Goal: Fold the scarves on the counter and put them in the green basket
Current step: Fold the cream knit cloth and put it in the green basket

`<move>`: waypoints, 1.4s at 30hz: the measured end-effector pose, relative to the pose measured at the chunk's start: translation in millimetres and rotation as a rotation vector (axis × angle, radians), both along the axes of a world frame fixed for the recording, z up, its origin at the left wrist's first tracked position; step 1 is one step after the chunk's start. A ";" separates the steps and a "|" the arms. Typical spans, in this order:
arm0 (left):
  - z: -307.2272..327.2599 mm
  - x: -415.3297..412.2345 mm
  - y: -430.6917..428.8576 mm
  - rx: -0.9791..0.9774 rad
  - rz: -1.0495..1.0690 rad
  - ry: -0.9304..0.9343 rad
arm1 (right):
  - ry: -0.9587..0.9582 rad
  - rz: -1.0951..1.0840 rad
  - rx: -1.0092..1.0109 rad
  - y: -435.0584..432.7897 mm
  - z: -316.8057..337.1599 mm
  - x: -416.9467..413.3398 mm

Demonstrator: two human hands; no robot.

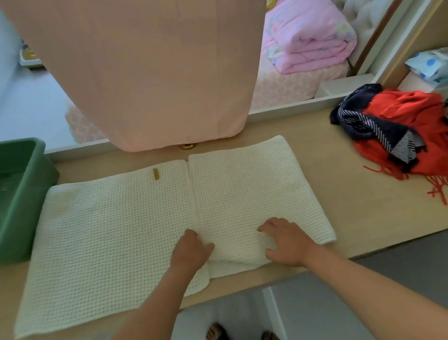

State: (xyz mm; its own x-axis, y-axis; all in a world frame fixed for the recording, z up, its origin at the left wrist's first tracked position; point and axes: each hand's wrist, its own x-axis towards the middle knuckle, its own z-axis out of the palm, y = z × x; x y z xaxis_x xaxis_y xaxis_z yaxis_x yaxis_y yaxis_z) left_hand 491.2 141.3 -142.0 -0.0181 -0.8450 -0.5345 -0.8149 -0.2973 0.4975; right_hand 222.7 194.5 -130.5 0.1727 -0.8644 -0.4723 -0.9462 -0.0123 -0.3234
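Surface point(355, 213) carrying the white scarf point(110, 232), part-folded, edges offset; a crooked fold may result. Green basket point(20, 212) at left, red scarf point(415, 128) heaped right. Right hand point(284, 241) presses flat, fingers spread; left hand point(190, 249) at the fold, grip unclear.

- The counter point(345, 195) is bare between the white scarf point(110, 237) and the red and dark scarves point(412, 130).
- The green basket point(35, 182) is open on top, right beside the white scarf.
- A pink cloth point(142, 69) hangs low at the back.
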 end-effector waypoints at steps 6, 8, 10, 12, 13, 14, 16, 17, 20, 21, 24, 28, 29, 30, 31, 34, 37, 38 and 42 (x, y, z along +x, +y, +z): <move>17.8 -21.4 9.8 -0.106 0.111 0.205 | 0.116 0.061 0.028 11.4 -9.9 -20.6; 26.6 -26.6 11.7 -0.148 0.277 0.319 | 0.089 0.031 -0.009 11.2 -7.8 -23.7; 28.8 -24.9 18.0 -0.098 0.314 0.320 | 0.072 0.013 -0.017 12.9 -6.5 -27.1; 23.1 -16.9 25.0 -0.047 0.175 0.156 | 0.078 0.010 -0.003 15.6 -5.9 -31.8; 18.3 -12.2 28.1 -0.037 0.095 0.064 | 0.086 0.013 0.002 17.0 -5.6 -34.6; 13.7 -8.3 30.4 -0.040 0.029 -0.029 | 0.091 0.016 0.000 18.7 -5.5 -37.8; 6.1 -5.2 33.7 -0.088 -0.039 -0.174 | 0.093 0.009 -0.015 22.1 -5.8 -45.6; 4.4 -5.6 34.7 -0.140 -0.041 -0.219 | 0.094 -0.003 -0.031 23.8 -6.1 -49.4; 2.4 -13.8 36.5 -0.366 -0.101 -0.194 | 0.159 -0.056 -0.106 26.0 -10.2 -62.0; -0.9 -17.3 36.3 -0.409 -0.198 -0.178 | 0.179 -0.084 -0.100 25.8 -12.1 -68.0; -8.2 -28.0 41.9 -0.322 -0.522 -0.237 | 0.261 -0.109 0.009 26.4 -16.9 -91.7; -16.1 -35.5 52.0 -0.265 -0.550 -0.266 | 0.357 -0.098 0.073 25.4 -18.5 -106.1; -15.6 -36.2 51.9 -0.251 -0.542 -0.253 | 0.388 -0.094 0.071 22.1 -16.4 -101.7; -13.8 -36.0 50.6 -0.234 -0.539 -0.237 | 0.420 -0.090 0.055 18.2 -13.2 -94.7; -10.6 -35.4 48.1 -0.226 -0.535 -0.219 | 0.439 -0.087 0.025 14.1 -8.9 -85.8; 5.4 -27.7 39.1 -0.250 -0.483 -0.169 | 0.286 -0.069 -0.084 3.0 3.6 -47.8; 21.5 -6.0 31.2 -0.303 -0.364 -0.138 | 0.054 0.032 -0.143 -3.4 13.6 8.4; 26.4 4.5 29.0 -0.309 -0.309 -0.134 | -0.004 0.064 -0.136 -5.0 16.7 29.0; 35.1 66.7 28.0 -0.271 -0.050 -0.113 | -0.112 0.189 -0.102 -12.9 23.1 113.6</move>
